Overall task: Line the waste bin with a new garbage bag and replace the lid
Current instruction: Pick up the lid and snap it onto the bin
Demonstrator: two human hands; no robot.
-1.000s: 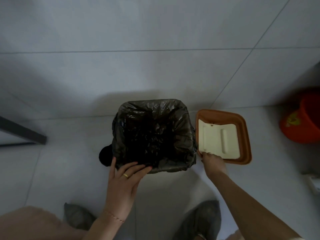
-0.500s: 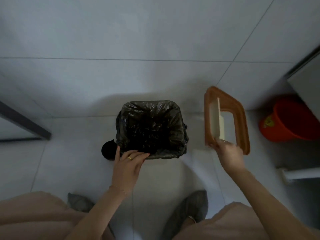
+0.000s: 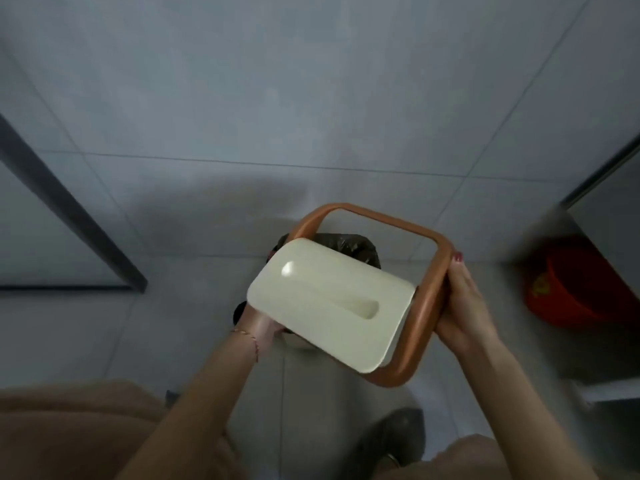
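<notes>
The lid (image 3: 429, 299), an orange frame with a cream swing flap (image 3: 329, 299), hangs tilted in the air above the waste bin. My right hand (image 3: 462, 306) grips the frame's right side. My left hand (image 3: 259, 327) is mostly hidden under the flap's lower left corner; whether it grips the lid I cannot tell. Only a strip of the black garbage bag (image 3: 349, 245) over the bin's far rim shows behind the lid. The rest of the bin is hidden.
An orange bucket (image 3: 568, 292) stands at the right, beside a pale cabinet edge (image 3: 602, 174). A dark metal frame (image 3: 69, 216) runs along the left. My shoes (image 3: 388, 445) are on the grey tiled floor below the lid.
My right hand has lifted the lid off the floor and swung it left over the bin, flap side up. My left hand left the bin's rim and went under the lid.
</notes>
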